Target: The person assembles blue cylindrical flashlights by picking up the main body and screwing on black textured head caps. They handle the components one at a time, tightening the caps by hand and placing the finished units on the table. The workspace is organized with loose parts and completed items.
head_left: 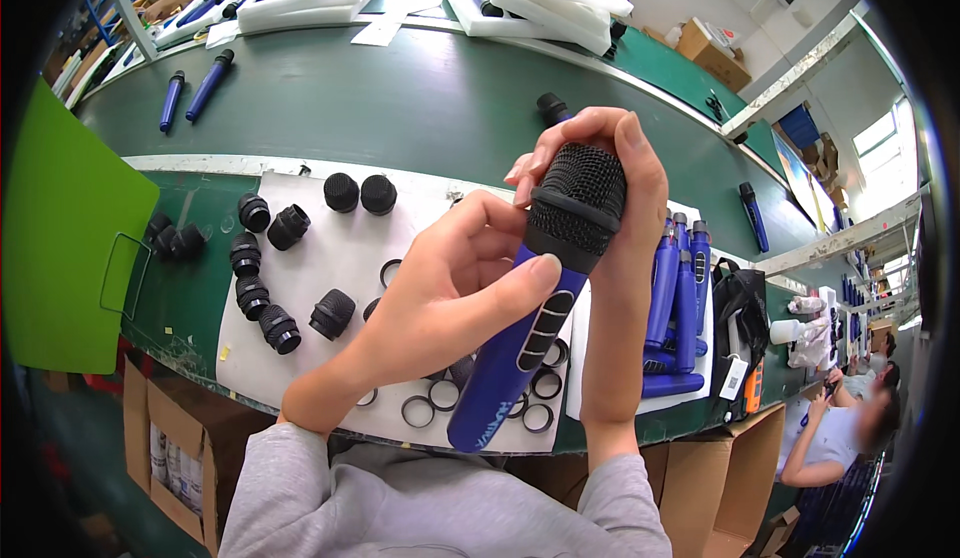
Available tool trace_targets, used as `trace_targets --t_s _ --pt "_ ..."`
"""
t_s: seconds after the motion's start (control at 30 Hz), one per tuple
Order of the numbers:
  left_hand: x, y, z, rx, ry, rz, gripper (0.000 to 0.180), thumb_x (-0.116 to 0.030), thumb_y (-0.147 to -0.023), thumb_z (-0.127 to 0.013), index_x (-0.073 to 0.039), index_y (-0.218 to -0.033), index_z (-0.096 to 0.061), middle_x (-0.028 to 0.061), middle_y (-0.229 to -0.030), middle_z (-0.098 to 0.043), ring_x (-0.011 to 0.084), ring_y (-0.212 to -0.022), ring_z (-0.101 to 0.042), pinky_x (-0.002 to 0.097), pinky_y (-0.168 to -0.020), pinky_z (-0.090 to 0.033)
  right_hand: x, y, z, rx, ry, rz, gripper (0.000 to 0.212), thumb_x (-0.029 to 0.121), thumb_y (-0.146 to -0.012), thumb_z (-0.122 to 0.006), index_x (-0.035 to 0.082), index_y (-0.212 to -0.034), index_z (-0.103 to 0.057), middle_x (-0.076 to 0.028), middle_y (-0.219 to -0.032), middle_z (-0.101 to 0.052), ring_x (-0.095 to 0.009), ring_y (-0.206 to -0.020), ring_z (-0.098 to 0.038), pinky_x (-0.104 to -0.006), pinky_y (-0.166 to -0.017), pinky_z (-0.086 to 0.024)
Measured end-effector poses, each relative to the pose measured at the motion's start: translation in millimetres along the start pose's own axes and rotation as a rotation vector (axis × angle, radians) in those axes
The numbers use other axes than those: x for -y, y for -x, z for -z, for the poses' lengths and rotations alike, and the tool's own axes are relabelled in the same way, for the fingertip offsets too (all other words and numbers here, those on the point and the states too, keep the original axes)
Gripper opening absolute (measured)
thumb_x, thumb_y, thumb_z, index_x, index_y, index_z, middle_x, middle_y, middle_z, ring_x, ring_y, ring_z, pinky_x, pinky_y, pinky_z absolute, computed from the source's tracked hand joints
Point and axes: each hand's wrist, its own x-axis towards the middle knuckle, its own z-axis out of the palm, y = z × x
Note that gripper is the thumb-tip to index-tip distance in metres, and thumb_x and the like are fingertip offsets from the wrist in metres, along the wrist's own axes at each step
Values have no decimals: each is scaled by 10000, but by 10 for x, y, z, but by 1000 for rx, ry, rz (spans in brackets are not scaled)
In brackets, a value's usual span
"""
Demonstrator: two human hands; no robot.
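Note:
A blue microphone [510,358] with a black mesh head is held up in front of me, tilted with its head up and to the right. My left hand [450,293] grips the body just below the head, thumb across the front near the dark oval buttons. Around the mesh head curl the fingers of my right hand [640,173], from behind and the right side. Below lie several black rings [418,411] on a white sheet [300,298]. Loose black microphone heads [332,314] are scattered on its left part.
Several blue microphone bodies [686,298] lie on white foam at the right, beside a black bag [740,323]. A conveyor belt [400,98] crosses behind, carrying a few microphones [210,85]. A green panel [70,238] stands at left. Open cardboard boxes [730,478] sit below the table. Another person [830,433] works at far right.

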Motion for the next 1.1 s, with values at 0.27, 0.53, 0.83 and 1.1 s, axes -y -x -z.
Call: trace_targets --t_s 0.27,0.53,0.83,1.1 --pt "-11 100 -68 23 -151 -68 343 -91 -940 -690 -3 -1142 -427 115 -1093 -648 131 -1012 -643 283 -844 -537 2 34 -23 115 -141 127 379 333 -1060 -443 -19 -1005 -572 -250 -844 -677 -257 -709 -699 -340 -635 -589" --pt "-15 139 -52 41 -341 -132 359 -65 -918 -710 -2 -1134 -431 113 -1074 -655 126 -986 -652 287 -838 -543 -24 6 57 247 -171 206 366 344 -1043 -500 -14 -1011 -569 -269 -866 -684 -270 -719 -701 -352 -646 -590" --pt "-4 115 -59 55 -375 -161 363 -51 -917 -711 -5 -1148 -434 110 -1088 -656 137 -1046 -641 308 -897 -539 -44 6 82 269 -215 231 354 334 -1019 -552 -17 -1064 -554 -281 -887 -687 -274 -738 -707 -361 -666 -601" --pt "235 12 -10 -296 -781 -628 548 -71 -777 -851 0 -1197 -506 139 -1107 -641 182 -953 -658 307 -769 -540 132 17 -116 -18 287 15 602 487 -1069 -300 -29 -1322 -481 -285 -1013 -666 -341 -855 -705 -441 -812 -581"
